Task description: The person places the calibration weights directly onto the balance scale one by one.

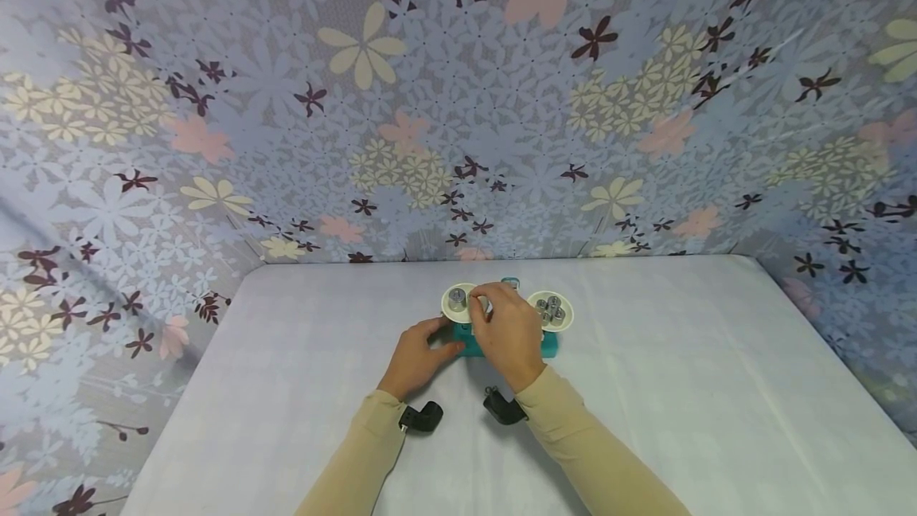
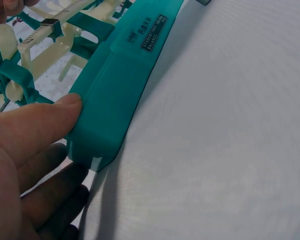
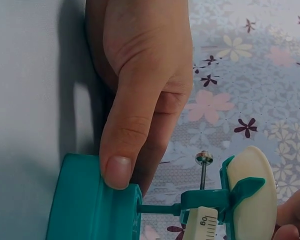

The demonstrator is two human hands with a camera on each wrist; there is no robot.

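A teal balance scale (image 2: 122,75) carries two cream pans. In the head view, the left pan (image 1: 448,312) bears a large metal weight (image 1: 457,300). The right pan (image 1: 568,310) holds several smaller weights (image 1: 553,302). My left hand (image 1: 419,355) grips the left end of the base; its thumb (image 2: 65,112) presses the top edge. My right hand (image 1: 509,329) is over the scale's middle, with thumb and forefinger pinched at the left pan's inner rim. In the left wrist view, a small metal weight (image 2: 12,6) shows between those fingers, mostly cropped.
The scale stands on a white-covered table (image 1: 680,388). Behind rises a flower-patterned cloth (image 1: 430,102). A marked beam (image 2: 42,32) and an adjusting nut (image 3: 204,158) sit below the pans. Black wrist cameras (image 1: 423,417) are strapped over both sleeves.
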